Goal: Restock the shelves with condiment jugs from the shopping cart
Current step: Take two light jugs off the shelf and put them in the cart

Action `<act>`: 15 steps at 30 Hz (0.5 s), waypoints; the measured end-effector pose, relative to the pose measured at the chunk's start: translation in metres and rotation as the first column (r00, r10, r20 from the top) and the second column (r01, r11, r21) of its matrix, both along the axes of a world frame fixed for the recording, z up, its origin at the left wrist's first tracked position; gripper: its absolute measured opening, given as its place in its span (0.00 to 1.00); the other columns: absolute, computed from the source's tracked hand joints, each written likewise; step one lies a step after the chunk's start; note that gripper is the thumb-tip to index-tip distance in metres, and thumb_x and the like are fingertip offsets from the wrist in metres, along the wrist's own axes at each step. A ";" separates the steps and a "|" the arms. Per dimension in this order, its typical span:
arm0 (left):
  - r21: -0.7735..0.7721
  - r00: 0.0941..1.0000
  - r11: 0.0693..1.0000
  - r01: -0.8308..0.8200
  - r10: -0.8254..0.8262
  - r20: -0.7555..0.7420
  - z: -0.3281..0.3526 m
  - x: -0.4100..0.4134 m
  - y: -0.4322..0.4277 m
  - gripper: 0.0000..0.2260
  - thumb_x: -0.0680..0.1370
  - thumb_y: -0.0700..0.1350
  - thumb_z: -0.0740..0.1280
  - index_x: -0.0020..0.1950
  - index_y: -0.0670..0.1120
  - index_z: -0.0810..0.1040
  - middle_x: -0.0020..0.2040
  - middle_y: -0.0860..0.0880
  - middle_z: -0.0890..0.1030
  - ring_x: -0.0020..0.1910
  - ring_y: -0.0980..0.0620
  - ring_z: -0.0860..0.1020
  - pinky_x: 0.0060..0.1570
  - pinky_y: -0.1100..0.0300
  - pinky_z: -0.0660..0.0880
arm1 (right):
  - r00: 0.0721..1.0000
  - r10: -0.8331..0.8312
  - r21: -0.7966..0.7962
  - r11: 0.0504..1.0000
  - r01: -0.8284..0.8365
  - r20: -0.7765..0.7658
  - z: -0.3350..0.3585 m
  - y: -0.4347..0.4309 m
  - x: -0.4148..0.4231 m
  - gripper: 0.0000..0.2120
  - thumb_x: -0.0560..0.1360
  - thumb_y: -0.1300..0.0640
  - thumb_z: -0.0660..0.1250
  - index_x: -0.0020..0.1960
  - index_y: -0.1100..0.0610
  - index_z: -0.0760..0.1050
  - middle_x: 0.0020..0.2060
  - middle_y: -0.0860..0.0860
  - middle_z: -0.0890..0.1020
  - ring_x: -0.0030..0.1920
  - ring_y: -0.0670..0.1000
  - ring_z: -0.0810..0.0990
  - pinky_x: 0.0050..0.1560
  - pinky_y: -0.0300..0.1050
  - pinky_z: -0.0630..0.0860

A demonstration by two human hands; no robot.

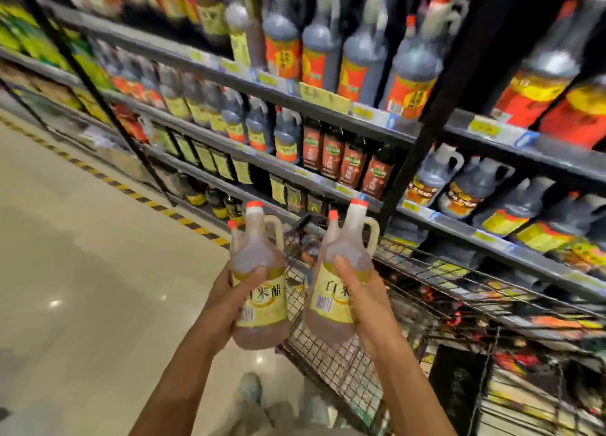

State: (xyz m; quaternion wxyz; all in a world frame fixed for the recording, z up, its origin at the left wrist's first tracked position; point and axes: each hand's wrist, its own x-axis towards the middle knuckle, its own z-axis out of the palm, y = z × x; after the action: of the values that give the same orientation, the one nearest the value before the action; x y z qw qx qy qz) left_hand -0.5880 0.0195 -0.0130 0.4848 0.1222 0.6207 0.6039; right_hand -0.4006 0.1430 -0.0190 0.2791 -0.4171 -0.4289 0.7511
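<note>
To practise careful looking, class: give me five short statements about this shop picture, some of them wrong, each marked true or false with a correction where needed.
1. The left hand grips the left jug, which has a yellow label. True.
2. The right hand is empty. False: it grips the right jug.
3. Both held jugs have blue caps. False: the caps are orange-red.
4. A wire shopping cart stands below the held jugs, beside the shelves. True.
5. The shelves are bare. False: they are full of goods, among them dark bottles.
</note>
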 end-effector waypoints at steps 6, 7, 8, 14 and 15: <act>0.107 0.992 0.989 -0.104 0.111 -0.057 0.015 -0.080 -0.025 0.39 0.57 0.61 0.82 0.61 0.41 0.79 0.51 0.36 0.85 0.45 0.39 0.85 0.39 0.52 0.82 | 0.993 0.121 0.056 0.991 -0.121 -0.008 0.034 -0.001 -0.095 0.27 0.73 0.50 0.77 0.69 0.52 0.75 0.59 0.56 0.85 0.59 0.60 0.84 0.64 0.66 0.77; 0.121 0.991 0.986 -0.115 0.122 -0.055 0.016 -0.098 -0.029 0.36 0.60 0.59 0.80 0.61 0.40 0.78 0.52 0.35 0.84 0.45 0.38 0.85 0.39 0.52 0.82 | 0.991 0.136 0.068 0.988 -0.135 -0.013 0.039 -0.002 -0.114 0.25 0.73 0.52 0.76 0.68 0.53 0.76 0.58 0.57 0.86 0.58 0.61 0.85 0.63 0.65 0.78; 0.131 0.990 0.983 -0.127 0.135 -0.053 0.018 -0.116 -0.033 0.35 0.62 0.58 0.79 0.61 0.39 0.78 0.52 0.35 0.84 0.46 0.37 0.85 0.41 0.50 0.82 | 0.988 0.150 0.076 0.986 -0.147 -0.026 0.044 -0.003 -0.134 0.23 0.74 0.53 0.74 0.67 0.53 0.76 0.57 0.57 0.86 0.57 0.60 0.85 0.61 0.63 0.80; 0.184 0.978 0.966 -0.184 0.199 -0.067 0.032 -0.243 -0.062 0.40 0.57 0.62 0.81 0.62 0.39 0.78 0.52 0.36 0.85 0.49 0.35 0.84 0.44 0.47 0.81 | 0.972 0.218 0.124 0.971 -0.207 -0.088 0.068 -0.022 -0.270 0.24 0.73 0.55 0.72 0.68 0.53 0.76 0.58 0.55 0.86 0.57 0.58 0.86 0.57 0.58 0.82; 0.195 0.976 0.962 -0.191 0.208 -0.067 0.034 -0.263 -0.067 0.38 0.60 0.59 0.80 0.63 0.39 0.78 0.53 0.35 0.84 0.49 0.34 0.84 0.44 0.46 0.81 | 0.970 0.226 0.126 0.969 -0.214 -0.093 0.071 -0.025 -0.292 0.24 0.73 0.54 0.73 0.68 0.53 0.76 0.58 0.56 0.86 0.57 0.59 0.86 0.58 0.59 0.81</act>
State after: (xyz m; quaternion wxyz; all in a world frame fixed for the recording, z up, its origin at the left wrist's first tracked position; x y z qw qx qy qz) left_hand -0.8513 -0.0477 0.0213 0.3805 0.1301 0.5908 0.6995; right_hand -0.6931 0.1180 0.0525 0.2399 -0.3094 -0.4996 0.7727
